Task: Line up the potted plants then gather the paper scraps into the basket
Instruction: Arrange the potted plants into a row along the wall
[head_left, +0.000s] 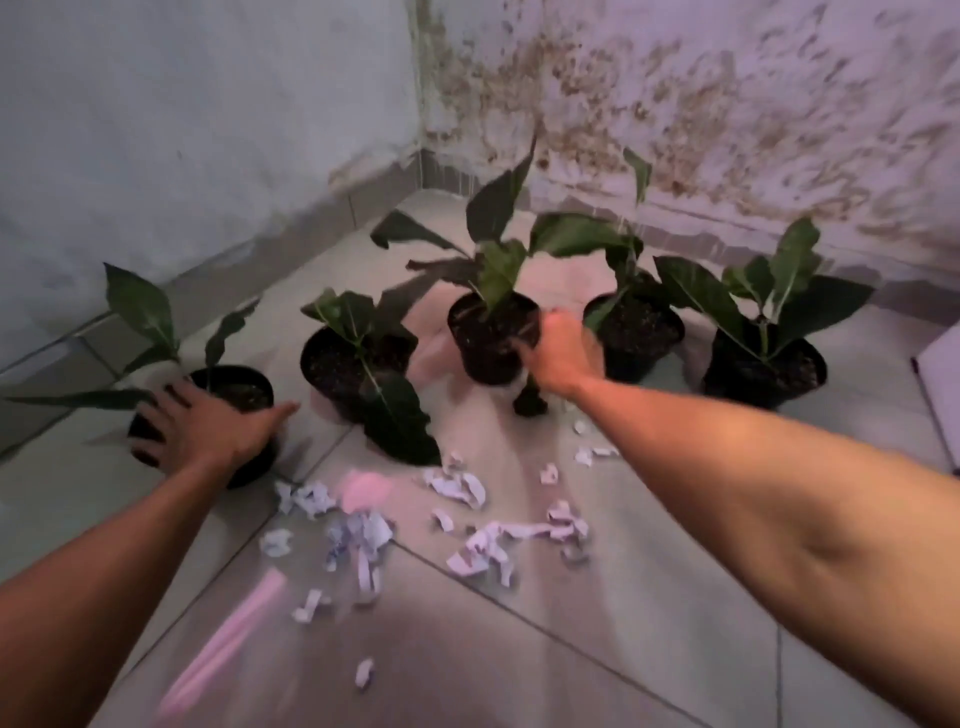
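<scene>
left hand (208, 423) spread gripping leftmost pot (236, 387), right hand (561, 353) clenched on middle pot (491, 335) rim, paper scraps (467, 525) nearer than middle pot

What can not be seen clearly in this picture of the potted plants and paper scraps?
- Basket: none in the head view.
- Right hand on the middle black plastic pot: motion blur hides the grip.
- Far-left black pot: left hand covers its front.
- White flat object: cut by the right edge.
</scene>
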